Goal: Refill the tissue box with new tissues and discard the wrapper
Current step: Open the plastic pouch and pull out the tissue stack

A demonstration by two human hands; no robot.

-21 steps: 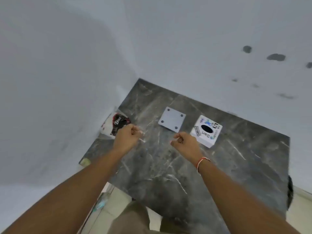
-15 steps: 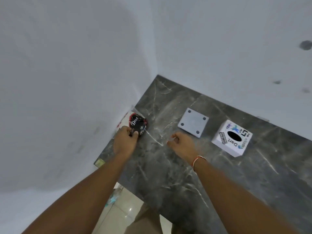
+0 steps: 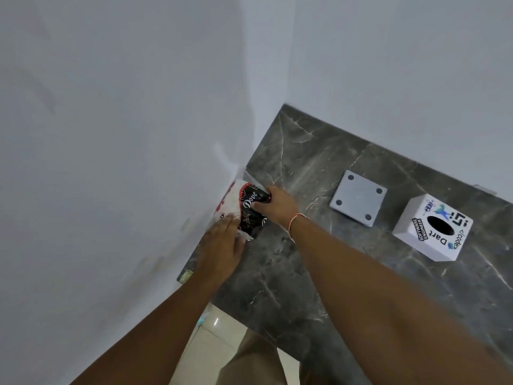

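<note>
A wrapped tissue pack (image 3: 244,209), white with a black and red printed wrapper, lies at the left edge of the dark marble counter (image 3: 311,273) against the wall. My left hand (image 3: 224,240) grips its near end. My right hand (image 3: 277,204) pinches the far right side of the wrapper. The white tissue box (image 3: 433,226), with stickers and an oval hole on top, stands at the right of the counter. Its flat grey square base plate (image 3: 358,201) lies apart, between the box and my hands.
White walls close in the counter on the left and at the back. The counter's front edge runs diagonally below my arms, with pale floor tiles (image 3: 211,348) beneath it.
My right hand has moved left from the middle of the counter onto the tissue pack. My left hand has shifted to the pack's near end. The view has swung left.
</note>
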